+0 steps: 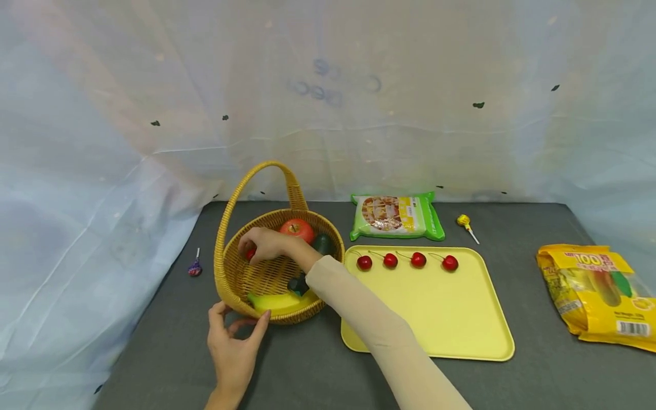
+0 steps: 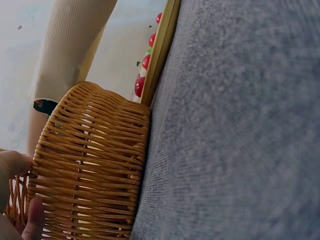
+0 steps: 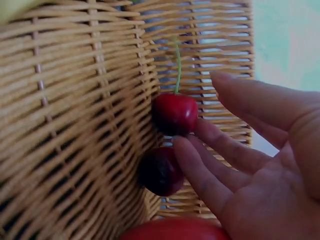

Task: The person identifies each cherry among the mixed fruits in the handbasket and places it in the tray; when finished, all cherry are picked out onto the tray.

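My left hand [image 1: 233,347] grips the near rim of a yellow wicker basket [image 2: 90,165], beside the foot of its handle, with thumb and fingers on either side of the weave. Inside the basket, my right hand [image 1: 263,244] reaches to the left wall. Its fingertips touch a red cherry [image 3: 175,114] with a green stem, while the thumb stands apart from it. A second, darker cherry [image 3: 161,171] lies just below in the right wrist view. A banana [image 1: 279,303], a round red fruit [image 1: 297,229] and a dark green avocado [image 1: 323,244] also lie in the basket.
Right of the basket is a yellow tray [image 1: 425,313] with several cherries [image 1: 418,260] along its far edge. Behind it lies a green food packet [image 1: 397,215] and a yellow lollipop [image 1: 464,222]. A yellow bag [image 1: 605,296] is far right; a purple lollipop [image 1: 195,267] is left.
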`<state>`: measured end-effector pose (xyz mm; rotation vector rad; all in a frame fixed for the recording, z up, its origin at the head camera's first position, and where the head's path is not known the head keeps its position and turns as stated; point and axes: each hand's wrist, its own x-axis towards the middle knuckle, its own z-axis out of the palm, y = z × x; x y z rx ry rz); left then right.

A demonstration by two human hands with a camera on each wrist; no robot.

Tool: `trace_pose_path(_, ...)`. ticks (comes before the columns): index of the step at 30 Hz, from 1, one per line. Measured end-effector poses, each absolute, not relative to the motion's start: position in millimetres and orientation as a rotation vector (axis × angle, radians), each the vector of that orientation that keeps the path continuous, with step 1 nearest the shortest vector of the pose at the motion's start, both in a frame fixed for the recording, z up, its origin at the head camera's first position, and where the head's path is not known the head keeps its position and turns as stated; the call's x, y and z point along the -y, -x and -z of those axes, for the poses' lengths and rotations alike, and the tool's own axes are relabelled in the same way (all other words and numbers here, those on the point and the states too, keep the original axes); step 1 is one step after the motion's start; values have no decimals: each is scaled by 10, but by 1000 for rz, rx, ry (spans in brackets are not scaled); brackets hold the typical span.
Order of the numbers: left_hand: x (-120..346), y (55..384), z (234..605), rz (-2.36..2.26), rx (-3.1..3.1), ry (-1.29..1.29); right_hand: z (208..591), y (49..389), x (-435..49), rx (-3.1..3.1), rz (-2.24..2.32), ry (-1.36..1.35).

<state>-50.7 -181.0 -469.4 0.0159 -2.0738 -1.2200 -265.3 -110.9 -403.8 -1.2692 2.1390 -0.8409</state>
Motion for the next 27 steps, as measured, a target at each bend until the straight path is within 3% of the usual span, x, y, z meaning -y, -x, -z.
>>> trace_pose_path(27,1818,485,4699,1231,2090,-52,4140,2627,1097,-1716,750,1096)
